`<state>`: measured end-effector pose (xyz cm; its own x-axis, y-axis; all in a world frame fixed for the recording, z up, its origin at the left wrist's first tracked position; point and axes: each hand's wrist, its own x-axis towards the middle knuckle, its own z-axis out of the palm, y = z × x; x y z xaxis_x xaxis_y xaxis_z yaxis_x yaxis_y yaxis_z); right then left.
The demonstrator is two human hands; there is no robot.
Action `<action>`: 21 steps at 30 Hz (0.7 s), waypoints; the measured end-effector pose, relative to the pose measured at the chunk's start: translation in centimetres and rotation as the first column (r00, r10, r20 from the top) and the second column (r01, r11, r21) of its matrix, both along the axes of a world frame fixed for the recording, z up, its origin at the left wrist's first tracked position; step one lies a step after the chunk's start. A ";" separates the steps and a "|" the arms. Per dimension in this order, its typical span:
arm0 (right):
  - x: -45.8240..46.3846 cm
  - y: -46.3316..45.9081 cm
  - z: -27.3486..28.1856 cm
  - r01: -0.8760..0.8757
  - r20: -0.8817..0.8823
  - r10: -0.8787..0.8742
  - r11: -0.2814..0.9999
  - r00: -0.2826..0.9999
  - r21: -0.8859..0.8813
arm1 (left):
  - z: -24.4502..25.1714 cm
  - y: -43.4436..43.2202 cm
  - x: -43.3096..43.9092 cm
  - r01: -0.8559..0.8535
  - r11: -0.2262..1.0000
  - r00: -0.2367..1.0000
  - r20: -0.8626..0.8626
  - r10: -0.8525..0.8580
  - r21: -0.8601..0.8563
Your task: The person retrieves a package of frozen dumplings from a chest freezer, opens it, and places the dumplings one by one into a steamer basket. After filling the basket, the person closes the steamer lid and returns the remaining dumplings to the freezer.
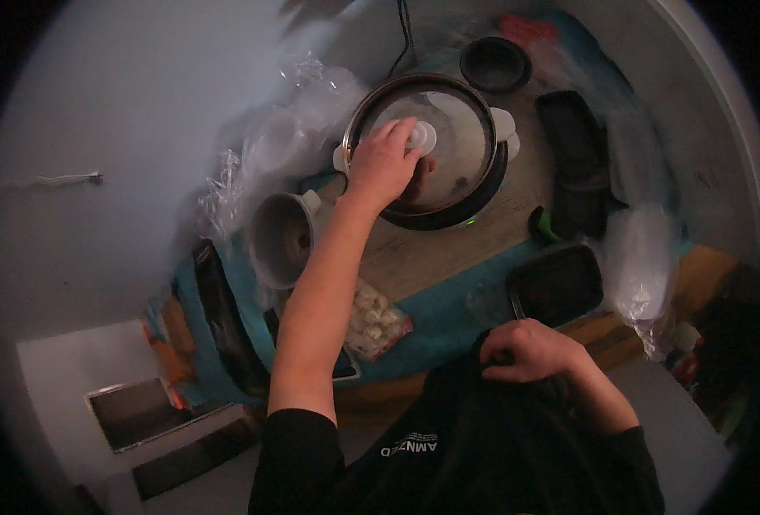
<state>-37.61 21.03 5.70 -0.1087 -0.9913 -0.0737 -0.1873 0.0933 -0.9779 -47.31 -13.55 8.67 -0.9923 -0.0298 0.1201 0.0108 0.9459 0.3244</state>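
Note:
My left hand reaches forward, its fingers and thumb around the pale knob of a glass lid. That lid covers a round pot with white side handles, set on a dark round base with a small green light. My right hand is curled close to the front of my black shirt, beside a black plastic tray. A thin stick-like utensil shows just above it; whether the fingers hold this or the shirt's cloth is unclear.
Left of the pot stand a grey pot and plastic wrapping. A bag of pale round food pieces lies near my left forearm. Behind is a black bowl; at right are black containers and a clear plastic bag. A wall borders the left.

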 end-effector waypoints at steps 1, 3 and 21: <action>0.0 -0.1 0.0 -0.009 -0.004 0.009 1.000 1.000 0.006 | 0.0 0.0 0.0 0.008 1.000 1.000 -0.026 -0.008 0.007; -0.1 -0.3 0.1 -0.013 0.007 0.013 1.000 1.000 0.005 | -0.1 -0.1 0.0 0.018 1.000 0.998 -0.059 -0.017 0.013; -0.4 -1.4 0.5 -0.026 0.006 0.025 0.999 1.000 0.034 | -0.3 0.0 0.0 0.021 0.994 0.995 -0.097 -0.011 0.108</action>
<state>-37.98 19.62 6.18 -0.0829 -0.9907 -0.1076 -0.1844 0.1214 -0.9753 -47.32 -13.59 8.42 -0.9767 -0.0321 0.2120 0.0619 0.9045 0.4220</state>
